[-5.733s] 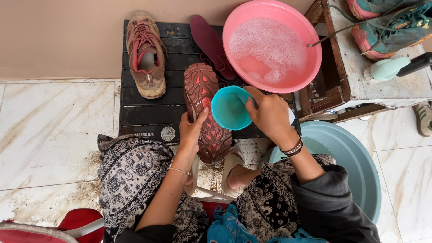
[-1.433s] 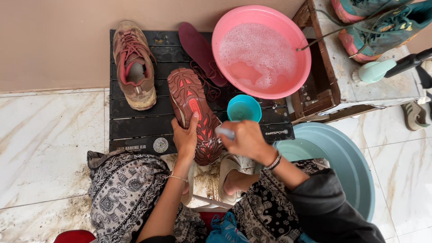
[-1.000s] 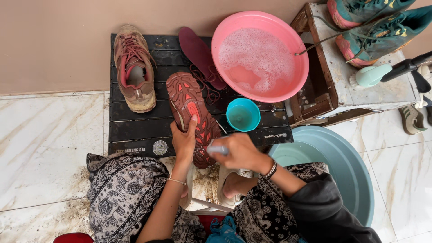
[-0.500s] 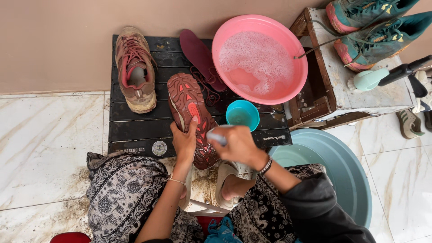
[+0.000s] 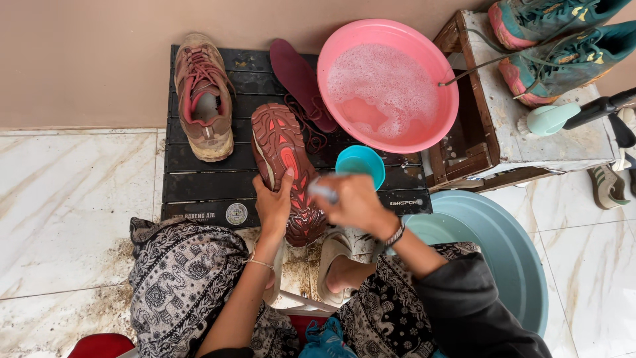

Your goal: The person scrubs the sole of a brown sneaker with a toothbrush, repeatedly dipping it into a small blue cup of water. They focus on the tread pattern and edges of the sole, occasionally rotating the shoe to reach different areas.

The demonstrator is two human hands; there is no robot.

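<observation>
Black slatted mat, round grey label

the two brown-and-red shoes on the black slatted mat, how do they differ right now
The brown-and-red shoe held by the left hand lies sole up, its red tread showing; the other brown-and-red shoe stands upright, opening and laces showing. The first is gripped and under the right hand; the second sits untouched. Both share colours and rest on the black slatted mat.

Beyond the hands sit a pink basin of suds, a dark insole and another muddy shoe; teal sneakers rest far right.
</observation>
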